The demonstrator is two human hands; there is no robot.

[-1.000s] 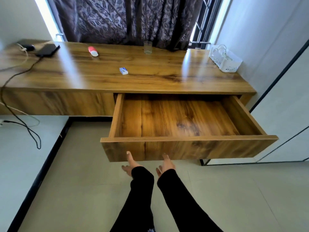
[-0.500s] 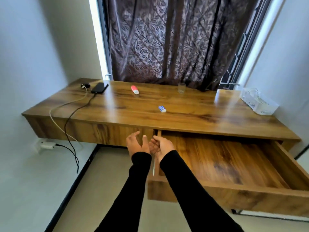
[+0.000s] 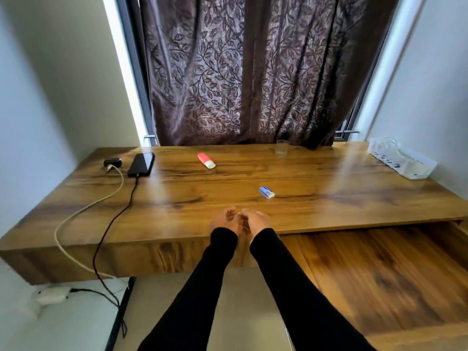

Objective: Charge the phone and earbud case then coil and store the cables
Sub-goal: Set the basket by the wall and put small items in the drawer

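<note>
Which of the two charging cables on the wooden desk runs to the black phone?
The thin black cable; it plugs into the black phone, whereas the thicker white cable leads to the dark earbud case.

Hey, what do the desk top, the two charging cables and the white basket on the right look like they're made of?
Brown desk top: wood-grain surface, glossy, likely laminate, judging by its reflections. Off-white cable: looks braided fabric. Black cable: thin, perhaps rubbery plastic. White slotted basket: probably moulded plastic.
</note>
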